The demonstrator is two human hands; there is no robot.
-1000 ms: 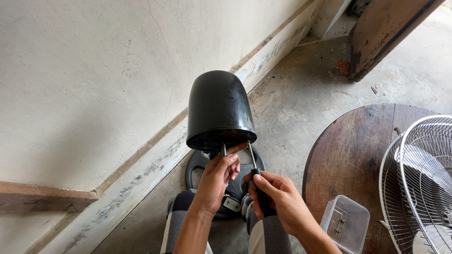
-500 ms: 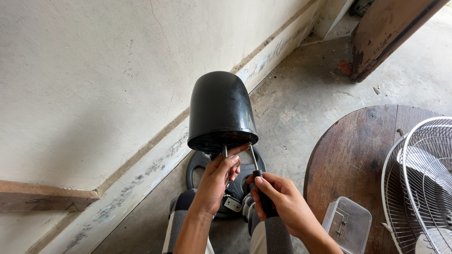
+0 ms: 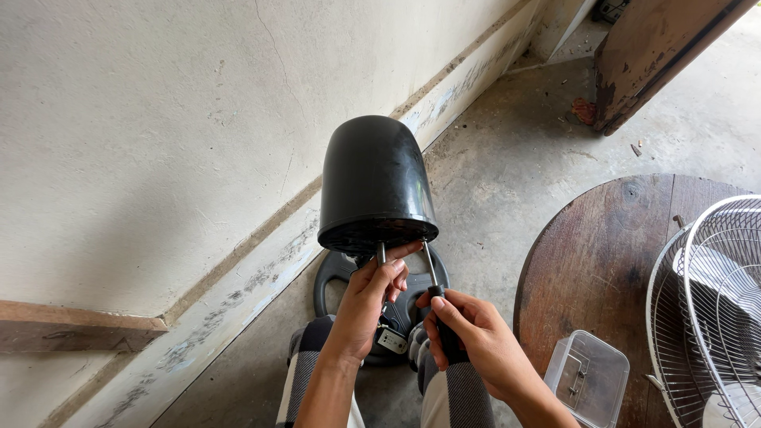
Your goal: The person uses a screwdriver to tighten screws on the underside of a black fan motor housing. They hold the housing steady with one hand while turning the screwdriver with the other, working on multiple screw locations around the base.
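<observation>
Concrete floor [image 3: 507, 182] by plaster wall [image 3: 158, 119]; round wooden table [image 3: 594, 254] holds fan grille [image 3: 713, 301]

Motor cover [image 3: 376, 178]: glossy black. Screwdriver [image 3: 437, 297]: black handle, silver shaft. Round base [image 3: 341, 277] under it: dark grey. Trousers [image 3: 305, 372]: black-and-white check. Round table [image 3: 602, 254]: dark brown wood grain. Fan guard [image 3: 713, 301]: white wire. Small box [image 3: 587, 376]: clear plastic. Wall [image 3: 158, 119]: off-white, stained. Floor [image 3: 507, 150]: grey concrete.
</observation>
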